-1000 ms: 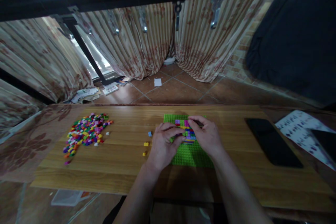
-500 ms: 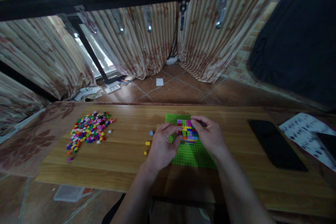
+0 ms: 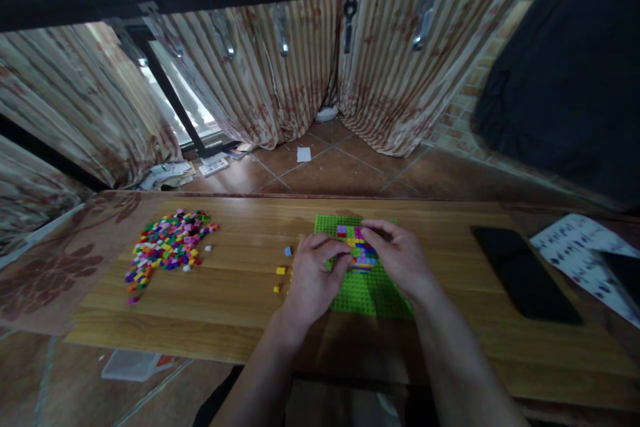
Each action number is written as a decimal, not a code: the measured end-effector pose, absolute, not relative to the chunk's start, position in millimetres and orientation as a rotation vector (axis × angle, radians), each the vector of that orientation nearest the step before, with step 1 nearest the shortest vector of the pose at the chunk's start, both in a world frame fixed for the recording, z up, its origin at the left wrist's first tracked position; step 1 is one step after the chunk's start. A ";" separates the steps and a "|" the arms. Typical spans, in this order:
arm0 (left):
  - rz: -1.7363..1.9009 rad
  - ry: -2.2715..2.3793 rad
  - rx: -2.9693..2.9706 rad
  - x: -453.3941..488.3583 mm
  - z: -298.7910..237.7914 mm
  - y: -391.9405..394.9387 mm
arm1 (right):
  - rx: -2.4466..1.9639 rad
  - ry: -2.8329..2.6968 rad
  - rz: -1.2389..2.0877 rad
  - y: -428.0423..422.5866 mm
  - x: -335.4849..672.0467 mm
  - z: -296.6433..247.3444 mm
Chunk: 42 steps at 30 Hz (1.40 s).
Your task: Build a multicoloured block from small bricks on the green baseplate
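Note:
A green studded baseplate [image 3: 373,297] lies on the wooden table, bearing a block of colourful building bricks [image 3: 363,259] in purple, pink, yellow, blue and orange. Over the block's left side, my left hand [image 3: 316,277] is closed, thumb and forefinger pinched together on top of the bricks. Whatever is between those fingertips is too small to make out. My right hand [image 3: 397,253] grips the block at its back right corner with curled fingers. Just left of my left hand lie a blue brick [image 3: 288,251] and a few yellow bricks [image 3: 281,271].
A large pile of mixed bricks [image 3: 167,240] covers part of the table's left side. Toward the right lies a black tablet-like slab [image 3: 525,273], with a printed sheet [image 3: 575,250] beyond it. A clear plastic box [image 3: 130,365] sits on the floor at lower left.
My left thumb and forefinger have moved slightly right across the bricks and closed together. My right hand stays at the back right corner. The view has shifted a little.

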<state>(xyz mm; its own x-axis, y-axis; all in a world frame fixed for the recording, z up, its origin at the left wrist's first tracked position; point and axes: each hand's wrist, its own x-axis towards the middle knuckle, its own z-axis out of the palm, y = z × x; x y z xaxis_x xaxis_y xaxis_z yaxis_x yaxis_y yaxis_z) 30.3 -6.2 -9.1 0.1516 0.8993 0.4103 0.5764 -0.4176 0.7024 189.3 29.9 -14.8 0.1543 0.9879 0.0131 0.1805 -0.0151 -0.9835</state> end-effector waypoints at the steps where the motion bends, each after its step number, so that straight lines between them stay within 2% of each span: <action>1: 1.157 1.415 2.060 30.3 -9.2 -6.4 | -1.418 -1.227 0.998 29.9 189.3 -14.7; 18: 1.127 1.507 2.070 32.5 -8.3 -13.3 | -1.429 -1.455 1.090 21.9 191.7 -11.3; 35: 1.303 1.658 1.631 54.7 -17.2 -23.2 | -1.462 -1.428 1.066 21.8 186.0 -11.1; 42: 1.203 1.807 1.767 54.3 -11.7 -25.8 | -1.428 -1.419 1.058 22.4 184.9 -12.8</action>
